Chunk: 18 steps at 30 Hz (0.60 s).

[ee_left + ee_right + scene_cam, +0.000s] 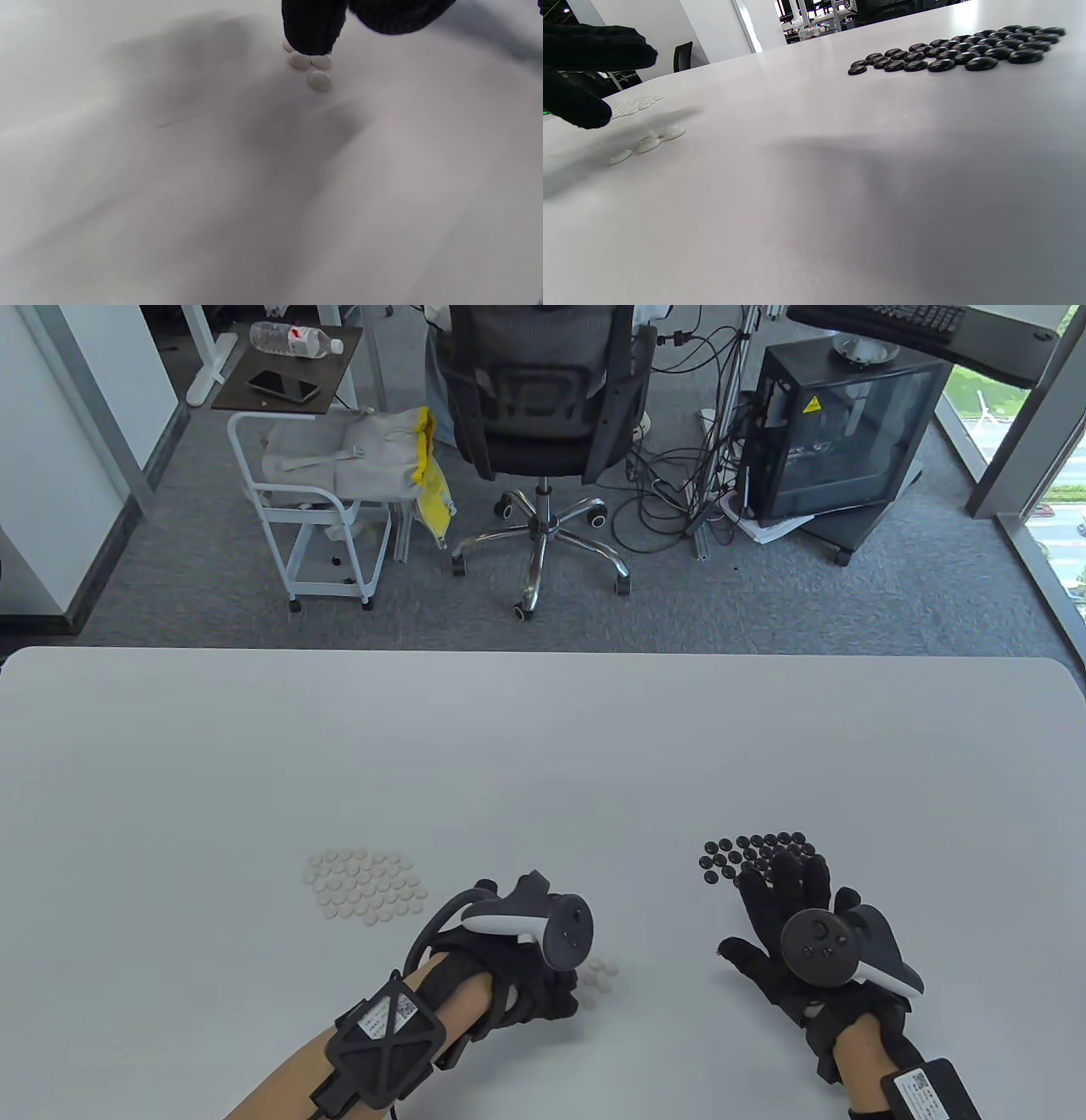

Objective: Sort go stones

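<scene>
A tidy patch of white Go stones (365, 885) lies left of centre, and a cluster of black stones (755, 853) (950, 53) lies to the right. Three or so loose white stones (598, 976) (319, 80) (649, 143) sit near the table's front. My left hand (556, 988) is right beside them. In the left wrist view one fingertip (312, 29) touches the loose stones, and no stone shows pinched. My right hand (785, 891) lies flat with straight fingers, its tips reaching the near edge of the black cluster.
The white table (543, 746) stretches wide beyond both groups of stones. Behind its far edge stand an office chair (539, 432), a small white cart (314, 500) and a computer case (836, 432) on the carpet.
</scene>
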Each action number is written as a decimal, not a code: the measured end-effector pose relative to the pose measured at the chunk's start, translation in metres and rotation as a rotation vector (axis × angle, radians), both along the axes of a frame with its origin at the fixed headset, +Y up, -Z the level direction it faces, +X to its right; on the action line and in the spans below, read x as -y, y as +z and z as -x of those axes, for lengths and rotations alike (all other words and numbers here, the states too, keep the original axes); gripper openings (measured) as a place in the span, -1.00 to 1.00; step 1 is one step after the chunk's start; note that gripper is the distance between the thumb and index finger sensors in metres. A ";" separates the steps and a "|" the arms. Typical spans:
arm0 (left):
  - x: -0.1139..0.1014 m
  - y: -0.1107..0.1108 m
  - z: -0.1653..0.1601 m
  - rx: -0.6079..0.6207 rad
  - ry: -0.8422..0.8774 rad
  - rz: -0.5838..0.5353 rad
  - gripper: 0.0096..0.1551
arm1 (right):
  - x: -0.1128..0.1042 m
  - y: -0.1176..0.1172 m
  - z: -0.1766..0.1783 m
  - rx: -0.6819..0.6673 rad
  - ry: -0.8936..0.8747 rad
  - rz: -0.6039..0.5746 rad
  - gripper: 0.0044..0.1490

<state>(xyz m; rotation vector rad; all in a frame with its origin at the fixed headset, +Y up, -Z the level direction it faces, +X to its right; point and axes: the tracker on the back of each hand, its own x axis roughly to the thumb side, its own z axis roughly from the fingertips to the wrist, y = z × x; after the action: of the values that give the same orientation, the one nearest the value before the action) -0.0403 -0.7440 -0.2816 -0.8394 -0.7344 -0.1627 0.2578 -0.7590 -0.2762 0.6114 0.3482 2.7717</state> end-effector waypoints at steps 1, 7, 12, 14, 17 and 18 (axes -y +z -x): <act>0.006 0.003 -0.006 0.015 0.003 0.013 -0.18 | 0.000 0.000 0.000 -0.002 0.000 0.001 0.12; 0.031 0.009 -0.008 0.045 -0.043 0.066 -0.15 | 0.000 0.000 -0.001 0.000 0.000 -0.002 0.12; 0.028 0.007 0.044 -0.059 -0.047 0.071 -0.18 | -0.003 0.001 -0.003 0.007 -0.026 -0.007 0.12; 0.028 0.005 0.085 -0.163 -0.044 0.078 -0.20 | -0.002 0.001 -0.003 0.001 -0.022 -0.009 0.12; 0.026 0.004 0.146 -0.327 -0.044 0.063 -0.21 | -0.001 0.001 -0.003 -0.003 -0.016 -0.001 0.12; 0.025 0.005 0.165 -0.379 -0.053 0.051 -0.22 | -0.001 0.001 -0.003 -0.003 -0.014 0.000 0.12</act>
<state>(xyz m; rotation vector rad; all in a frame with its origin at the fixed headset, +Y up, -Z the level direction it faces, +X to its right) -0.2054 -0.7694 -0.2765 -0.9067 -0.3624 -0.0299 0.2608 -0.7583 -0.2757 0.6152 0.3436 2.7576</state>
